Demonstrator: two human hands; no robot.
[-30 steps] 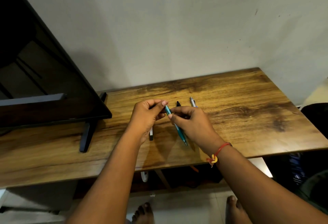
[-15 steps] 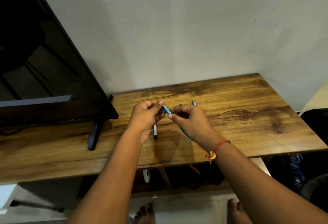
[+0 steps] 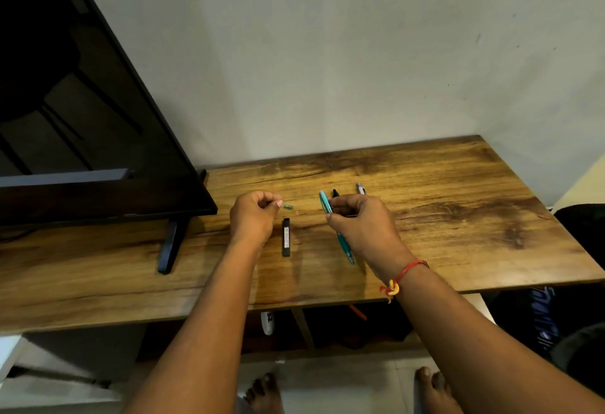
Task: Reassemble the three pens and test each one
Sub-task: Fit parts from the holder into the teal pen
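My right hand grips a teal pen by its middle, above the wooden table; the tip points toward me. My left hand pinches a small teal piece, held apart from the pen's top end. A black pen and a white pen lie on the table just behind my right hand, mostly hidden by it. A short black piece lies flat between my hands.
A dark flat screen on black feet takes up the table's left side. The wall stands right behind the table. The front edge runs under my forearms, with items on a shelf below.
My hands have drawn apart: the left one has pulled the small teal piece off the pen's end and moved left, while the right keeps the pen.
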